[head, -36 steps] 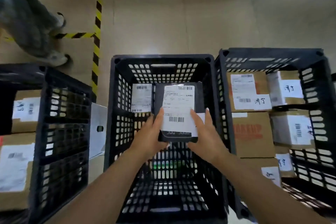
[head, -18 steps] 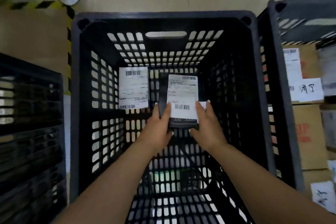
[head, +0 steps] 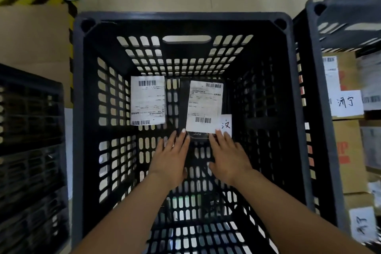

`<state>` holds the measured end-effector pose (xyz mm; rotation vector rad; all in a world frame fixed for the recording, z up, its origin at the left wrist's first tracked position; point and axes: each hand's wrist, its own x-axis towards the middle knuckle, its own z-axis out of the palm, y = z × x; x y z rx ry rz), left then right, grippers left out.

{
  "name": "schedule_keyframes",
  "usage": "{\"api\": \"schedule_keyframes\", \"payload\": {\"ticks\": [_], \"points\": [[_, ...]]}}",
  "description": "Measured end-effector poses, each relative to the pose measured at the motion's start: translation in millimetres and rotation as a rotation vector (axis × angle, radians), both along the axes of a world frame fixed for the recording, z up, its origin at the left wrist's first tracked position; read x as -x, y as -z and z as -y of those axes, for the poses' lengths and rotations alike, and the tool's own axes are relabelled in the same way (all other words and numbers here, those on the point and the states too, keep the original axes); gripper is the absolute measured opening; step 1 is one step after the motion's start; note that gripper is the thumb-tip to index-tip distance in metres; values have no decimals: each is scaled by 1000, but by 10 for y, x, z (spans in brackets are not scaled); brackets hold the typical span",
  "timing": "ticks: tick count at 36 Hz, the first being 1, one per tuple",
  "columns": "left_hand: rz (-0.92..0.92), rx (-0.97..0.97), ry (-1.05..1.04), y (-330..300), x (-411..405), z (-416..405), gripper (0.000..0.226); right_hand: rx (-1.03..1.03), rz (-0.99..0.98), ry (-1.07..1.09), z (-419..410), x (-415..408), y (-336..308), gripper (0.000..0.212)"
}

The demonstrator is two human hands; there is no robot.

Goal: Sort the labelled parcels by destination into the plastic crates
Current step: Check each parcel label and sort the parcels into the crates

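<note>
At the far left a dark crate point(head: 31, 150) is standing beside the middle crate point(head: 78, 109), into which the person is reaching with both arms. On its floor, toward the left, another labelled parcel point(head: 148, 100) is lying flat. Just right of it, the left hand point(head: 171, 156) is reaching with fingers straight and relaxed, its tips touching the near-left corner of the black parcel point(head: 183, 105), which is sitting on the crate floor, label up. The right hand point(head: 228, 154) is likewise lying open, fingertips resting on the near-right edge by a small handwritten tag point(head: 226, 125). Judging from this, the placing step is finishing; next both hands need lifting clear to fetch another parcel. At the right, a third crate point(head: 321, 68) is holding brown boxes.
</note>
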<state>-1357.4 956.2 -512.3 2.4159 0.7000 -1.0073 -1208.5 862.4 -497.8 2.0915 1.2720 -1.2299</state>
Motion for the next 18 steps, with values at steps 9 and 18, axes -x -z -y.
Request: {"api": "schedule_keyframes", "payload": {"ticks": [9,18], "points": [[53,13,-68,29,-202,-32,86,-31,24,13,-167,-218,55,81],[291,-18,-219,-777,-273,-98,72,-255,-29,148,-177,-152,-644,75]]}}
